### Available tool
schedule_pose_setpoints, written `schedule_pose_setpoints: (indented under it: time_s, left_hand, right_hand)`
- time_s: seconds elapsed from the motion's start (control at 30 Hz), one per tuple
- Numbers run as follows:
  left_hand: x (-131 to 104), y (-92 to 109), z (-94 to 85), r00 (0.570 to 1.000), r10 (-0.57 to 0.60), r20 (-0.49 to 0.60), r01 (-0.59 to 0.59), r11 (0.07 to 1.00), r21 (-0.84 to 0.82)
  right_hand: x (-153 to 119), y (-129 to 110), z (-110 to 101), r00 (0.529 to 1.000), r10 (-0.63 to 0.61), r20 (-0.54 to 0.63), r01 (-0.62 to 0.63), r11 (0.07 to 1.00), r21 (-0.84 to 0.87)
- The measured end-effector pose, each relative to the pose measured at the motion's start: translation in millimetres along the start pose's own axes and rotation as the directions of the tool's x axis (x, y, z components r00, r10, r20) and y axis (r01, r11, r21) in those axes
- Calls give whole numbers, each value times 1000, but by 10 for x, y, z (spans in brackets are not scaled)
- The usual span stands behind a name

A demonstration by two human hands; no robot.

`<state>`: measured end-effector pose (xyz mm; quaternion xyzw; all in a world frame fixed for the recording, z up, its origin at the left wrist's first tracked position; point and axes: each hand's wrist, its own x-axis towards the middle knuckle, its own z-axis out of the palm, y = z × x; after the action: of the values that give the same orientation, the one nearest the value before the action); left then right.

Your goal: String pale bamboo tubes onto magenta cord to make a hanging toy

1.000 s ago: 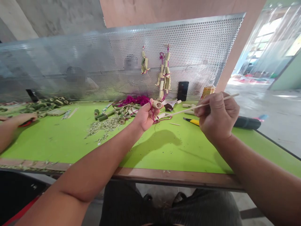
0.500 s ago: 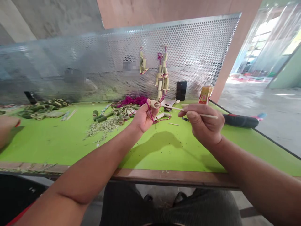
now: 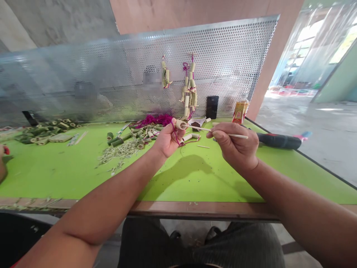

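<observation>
My left hand is closed on a short pale bamboo tube, its open end turned to the right. A purple cord loops over the fingers of that hand. Between thumb and fingers, my right hand pinches a thin wooden stick. The stick's left tip is at or inside the tube's mouth; how deep I cannot tell. Below the tube, more bamboo tubes strung on purple cord lie on the green tabletop.
Cut bamboo pieces, shavings and a purple cord heap lie left of centre. Strung bamboo figures hang on the perforated metal panel. A phone, bottle and black tool stand or lie right. Someone's hand shows far left.
The view has shifted slightly. My right hand has come a little nearer the tube, with less stick showing between them. The other person's hand at far left has drawn mostly out of view.
</observation>
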<state>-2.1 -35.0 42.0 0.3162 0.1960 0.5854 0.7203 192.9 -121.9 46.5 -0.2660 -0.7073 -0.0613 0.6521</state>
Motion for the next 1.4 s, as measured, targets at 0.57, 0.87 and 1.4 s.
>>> schedule_pose_setpoints:
  time_s: [0.57, 0.87, 1.4]
  left_hand:
    - [-16, 2, -2, 1000, -29, -3, 29, 998, 58]
    - [50, 2, -76, 999, 29, 16, -30, 998, 57]
    - [-169, -161, -30, 749, 282, 600, -663, 349, 663]
  right_hand:
    - [27, 30, 36, 984, 160, -81, -139, 967, 212]
    - [286, 98, -52, 908, 69, -414, 118, 903, 412]
    - [42, 295, 190, 792, 425, 439, -439, 895, -76]
